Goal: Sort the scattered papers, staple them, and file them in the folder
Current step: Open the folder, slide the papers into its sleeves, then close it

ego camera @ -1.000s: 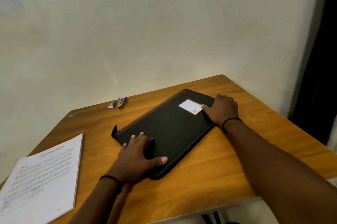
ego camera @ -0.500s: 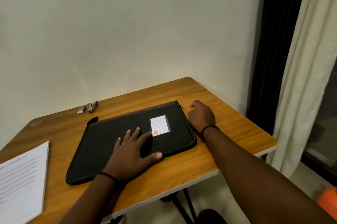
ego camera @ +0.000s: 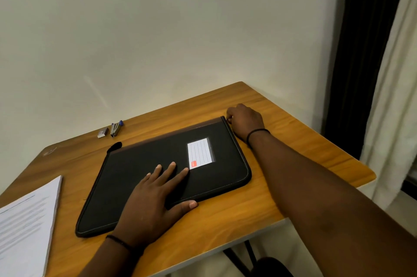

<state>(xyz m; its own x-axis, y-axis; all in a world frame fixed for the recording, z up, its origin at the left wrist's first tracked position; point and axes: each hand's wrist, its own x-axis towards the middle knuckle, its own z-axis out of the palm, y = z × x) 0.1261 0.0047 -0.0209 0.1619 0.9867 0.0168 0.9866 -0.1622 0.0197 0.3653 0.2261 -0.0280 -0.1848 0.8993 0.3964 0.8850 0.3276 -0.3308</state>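
A: Status?
B: Folder (ego camera: 171,177) mid-table, zipped. My left hand (ego camera: 153,200) lies flat on it as an anchor. Right hand (ego camera: 244,121) pinches the zip pull at the far corner. Papers (ego camera: 24,227) wait at left.

Your black zip folder (ego camera: 158,170) lies flat and closed mid-counter, its white label (ego camera: 199,152) facing up; the printed papers (ego camera: 24,224) sit stacked at the left edge, the small stapler (ego camera: 116,129) near the wall
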